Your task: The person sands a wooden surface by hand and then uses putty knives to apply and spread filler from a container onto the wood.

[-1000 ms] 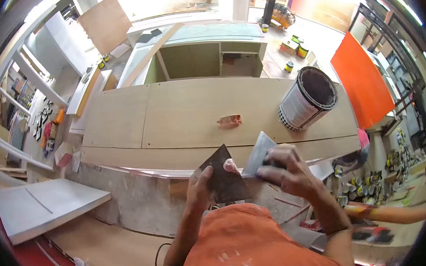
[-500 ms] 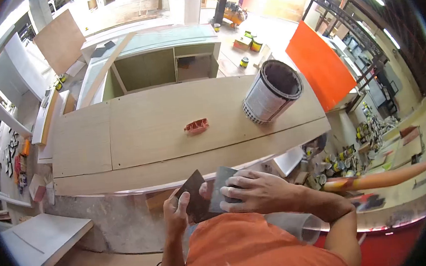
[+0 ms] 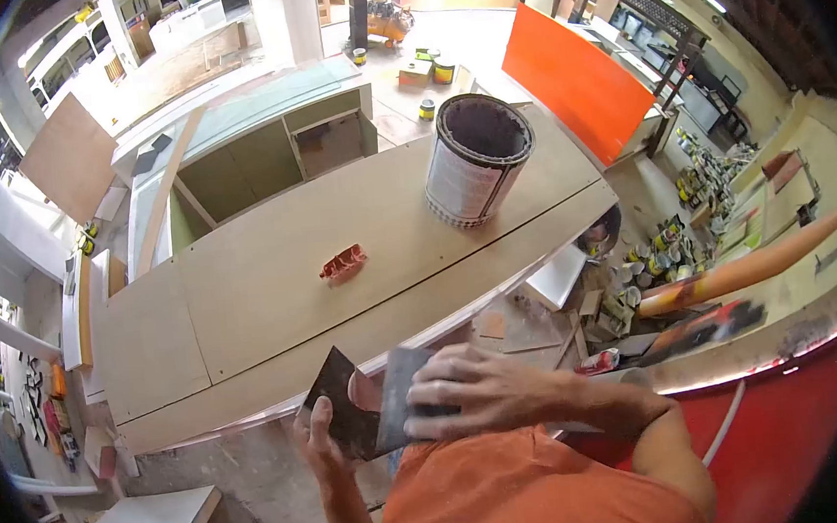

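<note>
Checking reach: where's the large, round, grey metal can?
In the head view, the can shows above and right of centre, standing on the pale wooden panel, right of the crumpled red tube.

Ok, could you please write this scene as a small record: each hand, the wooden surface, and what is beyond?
Left hand: holds dark plate carrying pink paste
Right hand: holds grey spreader beside the paste; contact unclear
Wooden surface: red crumpled piece, perhaps a tube; open can, upright
Beyond: open-fronted cabinet, orange panel
</note>
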`<move>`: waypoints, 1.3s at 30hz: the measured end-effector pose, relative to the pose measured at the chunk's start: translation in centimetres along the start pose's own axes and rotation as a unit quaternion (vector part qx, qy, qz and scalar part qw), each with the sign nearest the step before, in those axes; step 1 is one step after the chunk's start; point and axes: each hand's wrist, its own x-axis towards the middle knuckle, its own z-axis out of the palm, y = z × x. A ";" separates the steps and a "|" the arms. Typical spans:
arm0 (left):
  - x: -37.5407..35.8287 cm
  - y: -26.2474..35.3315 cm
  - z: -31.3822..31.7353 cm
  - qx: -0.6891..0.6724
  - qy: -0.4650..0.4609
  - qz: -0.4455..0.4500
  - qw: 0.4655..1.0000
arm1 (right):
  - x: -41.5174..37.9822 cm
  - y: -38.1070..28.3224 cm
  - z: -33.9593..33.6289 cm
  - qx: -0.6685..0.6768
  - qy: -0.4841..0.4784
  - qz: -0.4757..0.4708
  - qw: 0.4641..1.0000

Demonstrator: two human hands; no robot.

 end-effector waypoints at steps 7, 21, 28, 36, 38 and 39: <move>0.4 -6.3 0.5 -0.231 -0.069 -0.089 0.966 | -2.4 3.2 7.8 0.122 0.132 0.142 0.973; 1.6 -1.2 4.6 0.115 0.114 0.177 0.971 | 0.7 1.1 6.4 0.563 0.299 0.508 0.579; 0.6 -1.4 1.6 0.347 -0.136 0.233 0.898 | 4.1 4.9 3.9 0.546 0.447 0.434 0.561; 0.9 -2.1 1.7 -0.384 -0.077 -0.166 0.905 | 0.7 2.6 4.2 0.338 0.107 0.106 0.929; 0.5 -2.5 1.5 -0.306 -0.091 -0.123 0.940 | 0.8 2.4 6.6 0.276 0.117 0.091 0.950; 0.2 -2.7 1.5 -0.224 -0.105 -0.080 0.966 | 0.4 3.3 7.4 0.214 0.117 0.124 0.962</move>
